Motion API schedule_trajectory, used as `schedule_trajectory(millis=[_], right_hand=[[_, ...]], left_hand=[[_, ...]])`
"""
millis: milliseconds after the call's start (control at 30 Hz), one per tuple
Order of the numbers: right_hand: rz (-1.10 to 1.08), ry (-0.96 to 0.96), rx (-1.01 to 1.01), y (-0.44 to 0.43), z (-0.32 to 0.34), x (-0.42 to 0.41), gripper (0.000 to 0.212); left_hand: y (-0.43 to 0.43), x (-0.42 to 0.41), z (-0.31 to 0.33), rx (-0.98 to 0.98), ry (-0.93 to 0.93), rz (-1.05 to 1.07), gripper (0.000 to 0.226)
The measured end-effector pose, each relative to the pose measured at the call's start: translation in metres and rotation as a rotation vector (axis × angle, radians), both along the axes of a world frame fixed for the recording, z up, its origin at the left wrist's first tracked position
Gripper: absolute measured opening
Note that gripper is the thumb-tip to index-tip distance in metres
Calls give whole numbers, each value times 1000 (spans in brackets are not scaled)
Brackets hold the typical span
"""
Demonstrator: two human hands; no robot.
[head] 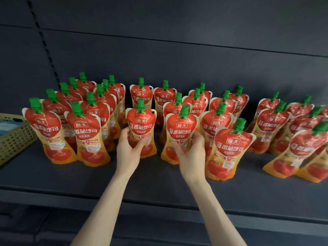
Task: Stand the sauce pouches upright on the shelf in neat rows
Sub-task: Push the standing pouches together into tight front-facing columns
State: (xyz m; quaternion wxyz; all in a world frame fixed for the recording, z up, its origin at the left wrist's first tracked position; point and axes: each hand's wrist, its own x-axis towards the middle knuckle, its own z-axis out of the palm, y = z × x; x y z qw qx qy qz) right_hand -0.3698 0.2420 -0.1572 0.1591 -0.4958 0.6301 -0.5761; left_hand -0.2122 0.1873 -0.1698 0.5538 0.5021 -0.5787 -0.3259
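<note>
Left hand (pixel 128 148) fingers grip one pouch (pixel 141 124), right hand (pixel 192 154) another pouch (pixel 181 129) (both upright); perhaps thirty shelved.

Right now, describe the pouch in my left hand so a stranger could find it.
Start at the woven basket at the left end of the shelf and pass two long rows of red sauce pouches. The third row holds just two; the front pouch is yours. Unlike its neighbours, the left hand grips its lower half.
</note>
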Motion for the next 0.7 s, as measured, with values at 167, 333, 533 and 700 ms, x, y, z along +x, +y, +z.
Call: schedule_trajectory(millis=[167,333,533,700], right_hand=[[190,-65,40,-12,4,13,41],[282,-145,35,-37,2,24,43],[369,-169,81,-55,3,29,38],[311,-182,59,-57,0,31,36]], left_hand=[[-1,3,0,-18,38,73,56],[-2,3,0,-62,31,112,52],[-13,2,0,-89,-19,108,50],[-25,1,-3,-72,-30,70,54]])
